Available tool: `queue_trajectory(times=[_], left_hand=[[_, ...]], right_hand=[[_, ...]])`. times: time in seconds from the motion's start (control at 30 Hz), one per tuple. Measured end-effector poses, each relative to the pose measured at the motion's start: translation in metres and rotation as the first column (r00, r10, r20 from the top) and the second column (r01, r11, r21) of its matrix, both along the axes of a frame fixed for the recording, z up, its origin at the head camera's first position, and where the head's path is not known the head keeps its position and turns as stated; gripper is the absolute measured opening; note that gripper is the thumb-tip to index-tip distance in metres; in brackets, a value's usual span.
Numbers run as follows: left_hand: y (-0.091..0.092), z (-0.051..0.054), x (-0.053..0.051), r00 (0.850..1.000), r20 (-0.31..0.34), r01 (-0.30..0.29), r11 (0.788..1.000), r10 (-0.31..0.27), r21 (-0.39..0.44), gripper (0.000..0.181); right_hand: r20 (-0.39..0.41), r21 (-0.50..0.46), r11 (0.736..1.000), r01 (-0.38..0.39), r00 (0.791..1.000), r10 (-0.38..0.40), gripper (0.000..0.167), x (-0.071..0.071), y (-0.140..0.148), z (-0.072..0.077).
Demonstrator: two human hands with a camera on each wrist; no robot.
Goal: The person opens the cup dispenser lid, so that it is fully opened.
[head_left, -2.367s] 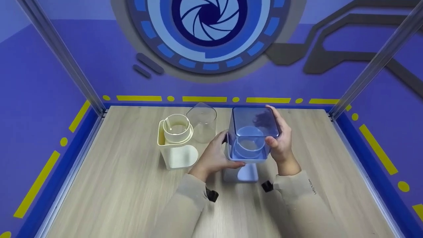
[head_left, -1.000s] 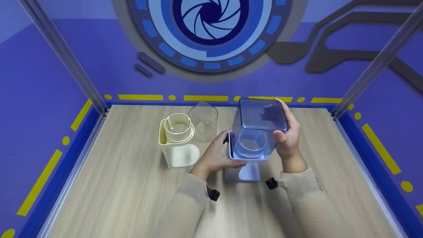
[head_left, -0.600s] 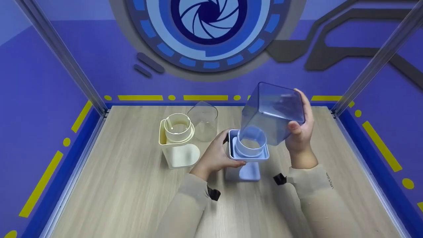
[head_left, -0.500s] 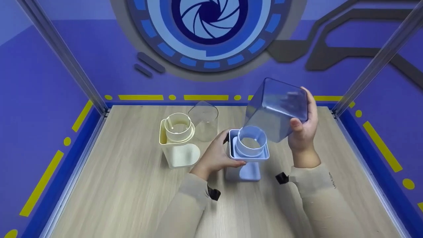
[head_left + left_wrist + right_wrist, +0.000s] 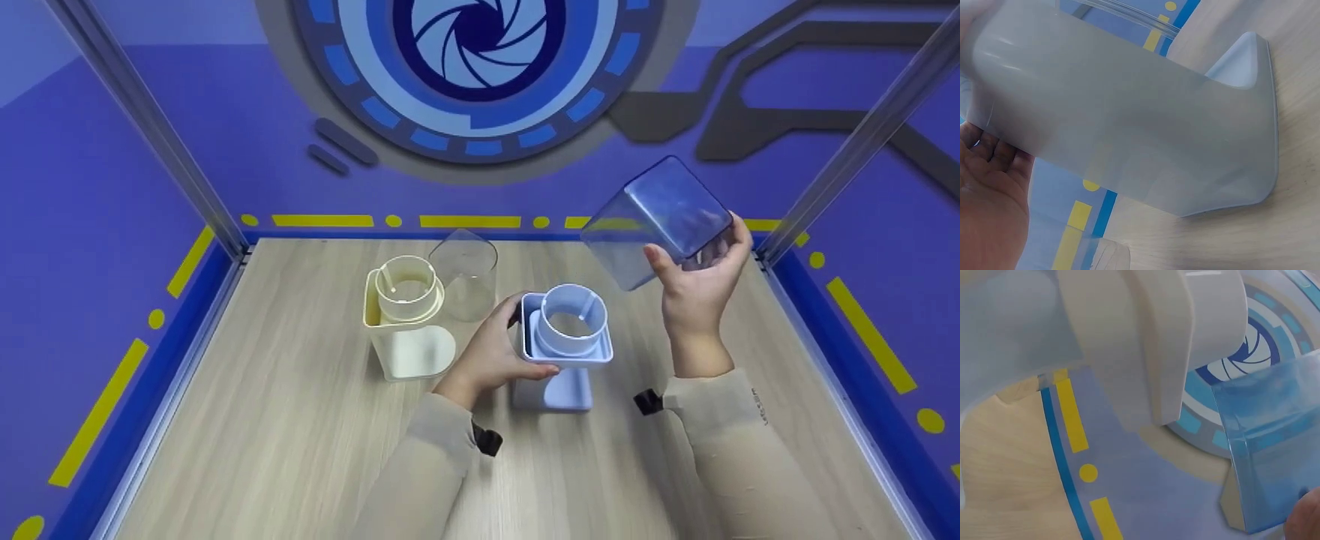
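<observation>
A light-blue plastic dispenser stand [image 5: 568, 350], with a square tray-like top and a round collar, rises upright from the table. My left hand [image 5: 491, 352] grips its top from the left, the thumb along the front rim and the other fingers partly hidden. In the left wrist view the stand's [image 5: 1129, 118] column and flat foot show. Up and to the right, my right hand [image 5: 701, 289] holds a see-through blue square container [image 5: 664, 214], tilted and apart from the stand. In the right wrist view the container [image 5: 1275, 439] is beside the stand's collar [image 5: 1216, 320].
Left of the stand is a cream dispenser stand [image 5: 405, 322] of like shape, its foot on the wooden table [image 5: 300, 442]. Behind it a clear colourless container [image 5: 465, 277] sits near the table's back edge. Blue walls with metal corner posts [image 5: 150, 127] enclose the table.
The blue container has come off the stand's collar, moving up and right with my right hand and tilting over. My left hand and the stand have stayed put.
</observation>
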State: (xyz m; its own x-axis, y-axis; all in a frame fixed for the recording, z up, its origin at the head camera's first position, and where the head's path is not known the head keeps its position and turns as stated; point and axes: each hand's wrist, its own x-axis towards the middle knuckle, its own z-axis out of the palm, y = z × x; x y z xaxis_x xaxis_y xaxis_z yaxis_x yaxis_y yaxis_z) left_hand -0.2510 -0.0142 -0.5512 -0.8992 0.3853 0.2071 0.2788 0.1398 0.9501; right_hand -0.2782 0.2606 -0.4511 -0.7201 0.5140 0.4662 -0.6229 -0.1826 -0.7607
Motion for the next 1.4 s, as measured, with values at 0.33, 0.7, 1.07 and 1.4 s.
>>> queue_trajectory(times=[0.33, 0.7, 1.07, 1.4], left_hand=[[0.0, 0.0, 0.002, 1.0, 0.019, -0.006, 1.0, 0.006, 0.006, 0.117], [0.0, -0.003, 0.002, 1.0, 0.022, -0.015, 1.0, 0.015, 0.013, 0.119], [0.001, -0.003, 0.002, 1.0, 0.013, -0.023, 1.0, 0.023, 0.007, 0.119], [0.001, -0.002, 0.003, 1.0, 0.01, -0.027, 1.0, 0.027, -0.009, 0.118]], right_hand=[[0.245, 0.051, 0.993, 0.108, 0.963, -0.117, 0.126, -0.013, 0.016, -0.012], [0.387, 0.194, 0.98, 0.043, 0.915, -0.117, 0.126, -0.021, 0.028, -0.036], [0.444, 0.3, 0.954, -0.015, 0.887, -0.126, 0.117, -0.027, 0.041, -0.065], [0.533, 0.395, 0.916, -0.073, 0.83, -0.163, 0.121, -0.03, 0.049, -0.091]])
